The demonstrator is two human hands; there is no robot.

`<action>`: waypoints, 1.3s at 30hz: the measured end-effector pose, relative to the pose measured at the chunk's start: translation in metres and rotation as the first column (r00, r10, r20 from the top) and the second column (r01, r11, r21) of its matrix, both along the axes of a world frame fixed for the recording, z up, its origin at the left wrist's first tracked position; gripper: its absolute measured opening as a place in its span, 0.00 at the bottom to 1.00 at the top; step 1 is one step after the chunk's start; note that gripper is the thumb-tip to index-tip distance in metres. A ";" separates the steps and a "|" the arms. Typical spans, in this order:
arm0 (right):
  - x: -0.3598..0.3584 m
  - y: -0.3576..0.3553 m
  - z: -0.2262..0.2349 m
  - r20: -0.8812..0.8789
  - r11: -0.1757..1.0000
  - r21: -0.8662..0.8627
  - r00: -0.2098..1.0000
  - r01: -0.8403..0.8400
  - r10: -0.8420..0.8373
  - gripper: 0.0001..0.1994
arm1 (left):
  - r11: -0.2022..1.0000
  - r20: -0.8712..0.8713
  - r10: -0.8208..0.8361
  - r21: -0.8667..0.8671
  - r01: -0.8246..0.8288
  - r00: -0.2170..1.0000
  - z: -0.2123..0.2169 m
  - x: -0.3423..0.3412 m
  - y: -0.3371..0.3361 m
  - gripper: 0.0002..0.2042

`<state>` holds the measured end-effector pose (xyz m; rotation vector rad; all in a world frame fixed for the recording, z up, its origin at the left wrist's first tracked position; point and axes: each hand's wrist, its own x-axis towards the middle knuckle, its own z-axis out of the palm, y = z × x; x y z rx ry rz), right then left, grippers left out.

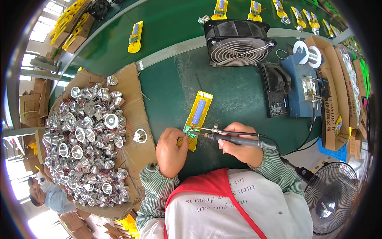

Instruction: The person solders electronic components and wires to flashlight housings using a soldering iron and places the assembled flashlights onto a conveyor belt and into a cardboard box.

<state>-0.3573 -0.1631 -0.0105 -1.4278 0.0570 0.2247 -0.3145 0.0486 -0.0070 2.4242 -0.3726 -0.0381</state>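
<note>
A yellow plastic housing (205,96) lies on the green table in front of me, holding a blue battery cell (199,112) and a small green circuit board (191,131). In my right hand (247,152) is a soldering iron (243,141) with a grey handle and a thin feed tube alongside; its tip reaches the board. Beside the board's left edge, my left hand (171,153) has its fingers pinched together. Whatever lies between those fingertips is hidden. A loose silver reflector (140,136) rests on cardboard left of that hand.
Many silver reflectors (85,135) are heaped on a cardboard sheet (137,95) at left. A black box fan (238,44) stands at the back, a blue solder feeder (298,85) at right. Yellow housings (135,38) line the far green surface. A pedestal fan (330,199) stands lower right.
</note>
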 end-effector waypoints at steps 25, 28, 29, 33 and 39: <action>-0.012 -0.024 0.009 0.071 0.985 0.060 0.983 0.163 -0.167 0.06 | 0.965 0.166 -0.162 0.232 0.121 0.973 0.004 -0.023 0.004 0.15; -0.010 -0.026 0.010 0.053 0.981 0.087 0.982 0.176 -0.181 0.06 | 0.941 0.194 -0.205 0.308 0.139 0.959 0.004 -0.023 0.007 0.20; -0.010 -0.027 0.010 0.070 0.980 0.085 0.980 0.181 -0.187 0.06 | 0.964 0.180 -0.180 0.227 0.138 0.967 0.007 -0.018 0.009 0.20; -0.007 -0.032 0.009 0.082 0.982 0.079 0.981 0.172 -0.179 0.07 | 0.990 0.142 -0.079 0.123 0.061 0.987 0.033 0.025 0.018 0.18; -0.006 -0.044 0.005 -0.013 0.962 0.089 0.966 0.258 -0.258 0.08 | 0.990 0.184 -0.122 0.096 0.106 0.975 0.029 0.149 -0.015 0.19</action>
